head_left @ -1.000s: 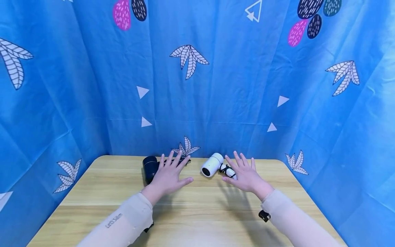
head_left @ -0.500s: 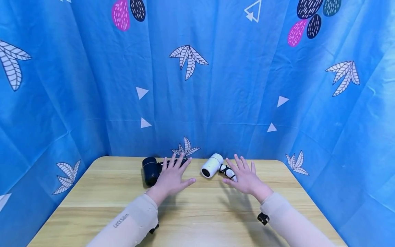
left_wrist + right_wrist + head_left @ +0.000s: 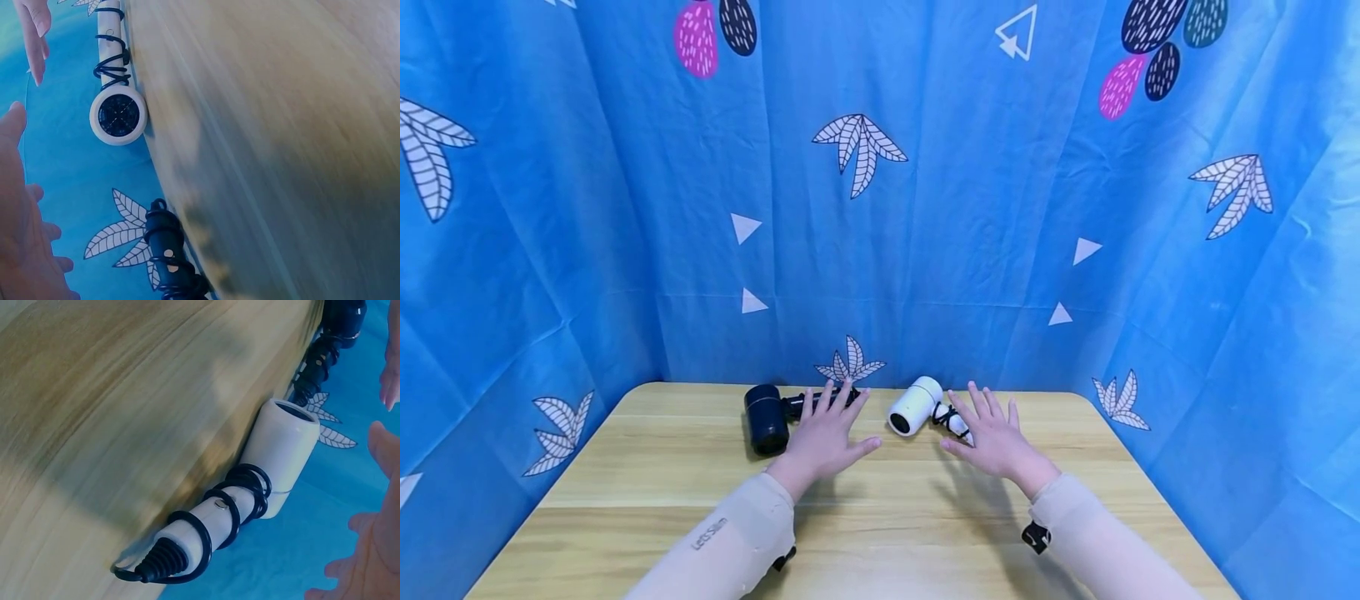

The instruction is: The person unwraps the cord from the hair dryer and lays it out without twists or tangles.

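Two hair dryers lie near the table's back edge, a black one (image 3: 767,422) on the left and a white one (image 3: 917,404) right of centre. Black cord is wound round the white dryer's handle (image 3: 215,522) and round the black dryer's handle (image 3: 165,247). My left hand (image 3: 820,440) hovers with fingers spread, covering part of the black handle in the head view. Likewise spread, my right hand (image 3: 997,440) is raised in front of the white handle's end. Neither hand holds anything; in both wrist views they appear apart from the dryers.
The light wooden table (image 3: 880,517) has rounded back corners. A blue patterned curtain (image 3: 970,208) stands behind it and along both sides. Black straps with small devices (image 3: 1036,537) sit at the wrists under pale sleeves (image 3: 730,533).
My left hand has drifted right and slightly nearer, uncovering more of the black dryer's handle. My right hand has barely shifted. Both dryers lie where they were.
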Action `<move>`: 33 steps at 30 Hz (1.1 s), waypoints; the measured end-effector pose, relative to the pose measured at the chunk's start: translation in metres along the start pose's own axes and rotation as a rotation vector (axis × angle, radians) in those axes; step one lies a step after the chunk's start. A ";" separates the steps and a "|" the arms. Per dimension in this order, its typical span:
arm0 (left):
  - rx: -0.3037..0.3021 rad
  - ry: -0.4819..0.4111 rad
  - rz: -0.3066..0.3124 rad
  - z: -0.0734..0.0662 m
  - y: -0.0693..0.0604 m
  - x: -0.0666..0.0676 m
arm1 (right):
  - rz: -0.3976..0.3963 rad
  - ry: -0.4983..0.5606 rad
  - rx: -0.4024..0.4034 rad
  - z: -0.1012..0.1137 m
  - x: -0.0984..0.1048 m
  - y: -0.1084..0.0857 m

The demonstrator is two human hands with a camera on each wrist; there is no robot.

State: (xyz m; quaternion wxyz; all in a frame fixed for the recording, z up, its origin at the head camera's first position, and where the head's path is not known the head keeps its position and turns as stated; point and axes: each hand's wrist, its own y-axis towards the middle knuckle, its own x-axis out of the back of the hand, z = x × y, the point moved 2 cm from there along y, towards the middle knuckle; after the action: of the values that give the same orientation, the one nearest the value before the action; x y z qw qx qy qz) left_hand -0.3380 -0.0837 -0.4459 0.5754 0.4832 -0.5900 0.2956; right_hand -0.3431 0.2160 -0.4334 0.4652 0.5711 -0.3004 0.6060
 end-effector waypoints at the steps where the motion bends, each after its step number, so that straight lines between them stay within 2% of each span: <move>1: 0.001 -0.003 0.004 -0.001 0.000 0.000 | 0.002 -0.006 -0.003 0.000 -0.001 0.000; 5: -0.008 -0.017 0.009 -0.003 0.003 -0.001 | -0.001 -0.004 -0.005 0.000 -0.002 0.000; 12: -0.023 -0.072 0.028 -0.006 0.009 -0.012 | 0.024 0.014 -0.029 0.001 -0.005 -0.001; 18: -0.005 -0.117 0.039 -0.009 0.011 -0.018 | 0.022 0.031 -0.029 -0.002 -0.010 -0.001; 24: 0.014 -0.160 0.037 -0.012 0.015 -0.027 | 0.043 0.004 -0.065 -0.007 -0.014 0.000; 33: 0.021 -0.167 0.033 -0.019 0.020 -0.034 | 0.054 0.013 -0.093 -0.010 -0.018 0.002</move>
State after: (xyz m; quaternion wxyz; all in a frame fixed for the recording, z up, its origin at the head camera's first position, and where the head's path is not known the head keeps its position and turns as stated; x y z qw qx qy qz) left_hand -0.3535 -0.0518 -0.4714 0.5139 0.5023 -0.6409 0.2698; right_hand -0.3506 0.2202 -0.4524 0.4765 0.5368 -0.3404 0.6074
